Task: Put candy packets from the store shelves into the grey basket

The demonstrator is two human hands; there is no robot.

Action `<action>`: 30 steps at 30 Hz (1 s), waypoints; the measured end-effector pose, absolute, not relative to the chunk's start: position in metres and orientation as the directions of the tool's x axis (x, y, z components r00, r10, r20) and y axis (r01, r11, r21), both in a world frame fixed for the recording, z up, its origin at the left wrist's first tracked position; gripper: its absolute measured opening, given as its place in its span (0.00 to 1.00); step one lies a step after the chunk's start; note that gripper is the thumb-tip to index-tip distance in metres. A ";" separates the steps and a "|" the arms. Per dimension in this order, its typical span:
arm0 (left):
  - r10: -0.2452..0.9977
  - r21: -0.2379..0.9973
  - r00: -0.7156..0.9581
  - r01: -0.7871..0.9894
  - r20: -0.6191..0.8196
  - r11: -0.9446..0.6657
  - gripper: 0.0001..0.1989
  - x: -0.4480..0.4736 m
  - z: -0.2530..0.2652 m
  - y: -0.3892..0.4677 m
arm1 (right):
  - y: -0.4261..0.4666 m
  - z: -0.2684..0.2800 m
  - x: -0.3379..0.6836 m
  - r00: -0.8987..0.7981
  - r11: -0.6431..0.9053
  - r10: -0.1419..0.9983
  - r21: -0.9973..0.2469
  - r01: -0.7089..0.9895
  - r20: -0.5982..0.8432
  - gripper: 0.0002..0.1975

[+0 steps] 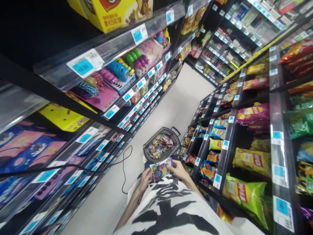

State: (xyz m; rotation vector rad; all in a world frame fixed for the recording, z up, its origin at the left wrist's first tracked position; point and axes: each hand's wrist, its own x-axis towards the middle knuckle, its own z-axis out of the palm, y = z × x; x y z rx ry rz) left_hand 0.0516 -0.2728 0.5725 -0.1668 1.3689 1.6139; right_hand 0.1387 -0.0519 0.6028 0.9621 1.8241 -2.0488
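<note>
A purple and white snack packet [161, 169] is held close to my body at waist height. My left hand [146, 178] pinches its left end, and my right hand [178, 169] grips the right end. Just beyond the packet, a dark grey shopping basket [176, 149] sits on the floor with its handle toward the far side. Inside it lies a heap of small wrapped snacks [160, 146], mostly red and silver. The basket's near edge is partly covered by the packet and my hands.
Shelves with boxed sweets and toys [122, 73] line the left side. On the right, racks hold bagged chips [244, 192]. A black cable [123, 169] loops across the left side and the pale aisle floor [176, 98]. More shelves [220, 49] close the far end.
</note>
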 end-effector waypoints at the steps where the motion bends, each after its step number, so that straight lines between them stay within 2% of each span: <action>1: 0.559 0.687 -0.527 -0.718 -0.640 0.108 0.27 0.050 0.573 -0.270 | -0.047 0.604 0.133 -0.759 -0.197 0.230 -0.793 0.576 -0.609 0.25; 5: 0.464 0.720 -0.608 -0.687 -0.644 0.101 0.29 0.043 0.570 -0.245 | -0.020 0.604 0.108 -0.780 -0.186 0.190 -0.802 0.568 -0.596 0.23; 10: 0.340 0.760 -0.698 -0.645 -0.630 0.084 0.28 0.027 0.568 -0.177 | 0.043 0.593 0.070 -0.807 -0.187 0.265 -0.849 0.493 -0.527 0.20; 14: 0.305 0.815 -0.760 -0.566 -0.574 0.124 0.24 0.010 0.579 -0.101 | 0.116 0.585 0.037 -0.793 -0.316 0.313 -0.844 0.433 -0.523 0.25; 18: 0.237 0.860 -0.827 -0.498 -0.510 0.114 0.25 -0.004 0.593 -0.029 | 0.183 0.589 -0.002 -0.779 -0.286 0.396 -0.871 0.398 -0.486 0.26; 20: 0.209 0.863 -0.839 -0.501 -0.502 0.064 0.25 -0.009 0.598 -0.006 | 0.205 0.595 -0.021 -0.809 -0.255 0.374 -0.889 0.381 -0.454 0.25; 24: 0.154 0.858 -0.852 -0.512 -0.500 -0.042 0.23 -0.016 0.601 0.012 | 0.223 0.608 -0.050 -0.883 -0.214 0.260 -0.915 0.342 -0.391 0.22; 27: 0.162 0.875 -0.861 -0.483 -0.482 0.040 0.22 -0.027 0.602 0.010 | 0.228 0.616 -0.063 -0.915 -0.197 0.196 -0.928 0.315 -0.352 0.25; 30: 0.223 0.915 -0.890 -0.367 -0.398 0.166 0.20 -0.046 0.607 0.006 | 0.234 0.626 -0.072 -0.932 -0.150 0.170 -0.943 0.297 -0.321 0.20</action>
